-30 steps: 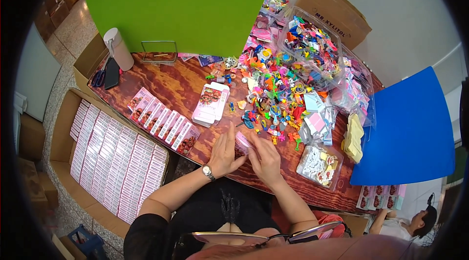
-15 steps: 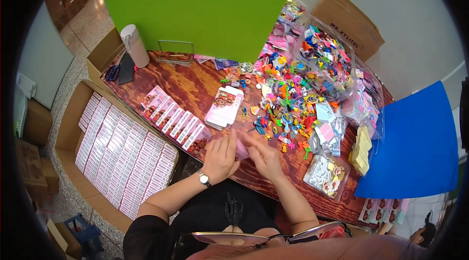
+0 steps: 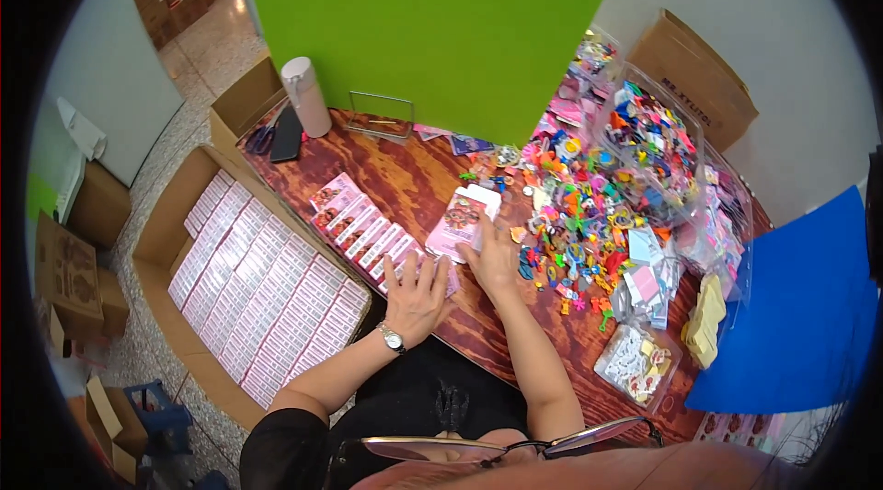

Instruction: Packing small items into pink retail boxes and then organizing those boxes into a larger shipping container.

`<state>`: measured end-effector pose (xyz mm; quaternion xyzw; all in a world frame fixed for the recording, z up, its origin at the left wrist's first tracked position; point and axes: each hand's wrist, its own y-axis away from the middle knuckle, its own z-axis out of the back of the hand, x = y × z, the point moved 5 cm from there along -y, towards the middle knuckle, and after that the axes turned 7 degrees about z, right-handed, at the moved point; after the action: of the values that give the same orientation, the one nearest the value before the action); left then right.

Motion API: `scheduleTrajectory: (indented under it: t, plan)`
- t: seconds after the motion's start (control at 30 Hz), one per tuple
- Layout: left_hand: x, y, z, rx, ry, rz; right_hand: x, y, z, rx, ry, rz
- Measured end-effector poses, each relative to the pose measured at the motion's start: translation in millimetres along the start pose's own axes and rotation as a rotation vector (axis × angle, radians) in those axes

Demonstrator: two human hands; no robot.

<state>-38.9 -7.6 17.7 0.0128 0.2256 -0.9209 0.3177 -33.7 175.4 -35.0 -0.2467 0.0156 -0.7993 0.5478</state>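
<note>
My left hand point(image 3: 416, 299) is at the near end of a row of small pink boxes point(image 3: 366, 230), its fingers over the last box, whose pink end point(image 3: 452, 279) shows beside the hand. The row stands along the table's left edge. My right hand point(image 3: 494, 262) grips the near right side of a flat pink carton point(image 3: 456, 221) with a printed picture, thumb on its near edge and fingers along its right. White carton flaps point(image 3: 486, 199) show just beyond it. Part of each carton is covered by my fingers.
A large cardboard box point(image 3: 170, 283) packed with small boxes stands at the left. Colourful small toys point(image 3: 575, 242) are heaped on the right, with a filled plastic bin point(image 3: 658, 136) behind. A bottle point(image 3: 306, 96), a phone point(image 3: 286, 133) and a wire stand point(image 3: 381, 115) are at the back.
My hands have parted. The left carried the small pink box to the row's near end; the right moved forward onto the flat pink carton. The whole view has shifted.
</note>
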Motion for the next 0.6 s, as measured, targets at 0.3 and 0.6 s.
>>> scheduleTrajectory:
  t: [0.3, 0.6]
  plan:
    - [27, -3, -9, -0.123, -0.180, 0.036, -27, 6, 14, -0.027, -0.415, -0.280]
    - [6, -18, 23, -0.189, 0.146, -0.010, -15, 35, 47, -0.122, -0.774, -0.243]
